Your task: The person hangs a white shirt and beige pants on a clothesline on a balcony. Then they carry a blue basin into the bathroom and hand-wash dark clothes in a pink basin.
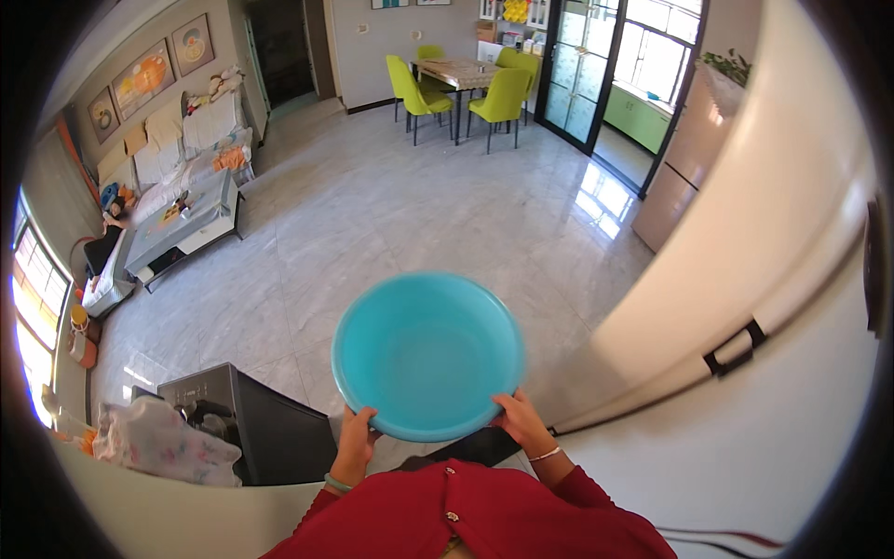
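A round turquoise plastic basin [429, 349] is held out in front of my body, its inside facing up with nothing in it. My left hand [357, 433] grips the near-left part of its rim, thumb over the edge. On the near-right rim, my right hand [520, 417] has a similar hold, thumb on top. The fingers beneath the rim are partly hidden. A green bangle [338, 483] circles my left wrist, and a thin pale bracelet [545, 454] is on the right one.
A wall edge with a door strike plate [735, 348] stands close at my right. To the left is a dark cabinet-like appliance [279, 426] with a floral cloth [154, 440]. Beyond the tiled floor [335, 230] are a coffee table [188, 216], a seated person, a dining table [454, 70] and green chairs [499, 98].
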Motion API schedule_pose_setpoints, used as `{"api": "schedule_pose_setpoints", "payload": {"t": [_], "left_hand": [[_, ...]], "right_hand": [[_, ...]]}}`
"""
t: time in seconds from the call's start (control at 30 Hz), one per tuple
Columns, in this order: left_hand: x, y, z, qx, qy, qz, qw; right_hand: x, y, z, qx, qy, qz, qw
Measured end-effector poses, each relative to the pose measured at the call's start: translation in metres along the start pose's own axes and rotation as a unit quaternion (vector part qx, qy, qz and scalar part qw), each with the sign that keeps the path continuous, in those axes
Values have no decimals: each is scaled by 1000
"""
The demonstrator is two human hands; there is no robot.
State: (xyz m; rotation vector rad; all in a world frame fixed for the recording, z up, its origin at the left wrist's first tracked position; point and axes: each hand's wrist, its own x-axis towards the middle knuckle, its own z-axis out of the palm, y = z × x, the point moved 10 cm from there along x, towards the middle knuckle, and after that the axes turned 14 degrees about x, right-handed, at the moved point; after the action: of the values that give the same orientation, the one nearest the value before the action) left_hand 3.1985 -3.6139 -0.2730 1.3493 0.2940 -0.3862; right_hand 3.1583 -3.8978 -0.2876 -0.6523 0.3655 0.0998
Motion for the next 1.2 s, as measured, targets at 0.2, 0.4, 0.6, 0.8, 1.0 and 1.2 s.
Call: {"api": "schedule_pose_setpoints", "payload": {"t": [0.2,0.4,0.6,0.8,1.0,1.2], "left_hand": [[124,56,-16,-49,97,3,994],[279,120,-39,-49,128,5,990],[442,212,-37,-22,99,20,995],[587,285,-25,-8,105,37,994],[734,347,-31,-44,112,24,992],[852,430,-85,-75,200,39,976]], "right_hand": [[170,-28,56,-46,-16,69,996],[344,-37,112,-35,-38,100,994],[498,-94,181,-49,-29,61,996],[654,-137,215,-25,-5,62,998],[832,-165,269,-48,-33,89,994],[1000,-159,382,-98,-99,128,982]]}}
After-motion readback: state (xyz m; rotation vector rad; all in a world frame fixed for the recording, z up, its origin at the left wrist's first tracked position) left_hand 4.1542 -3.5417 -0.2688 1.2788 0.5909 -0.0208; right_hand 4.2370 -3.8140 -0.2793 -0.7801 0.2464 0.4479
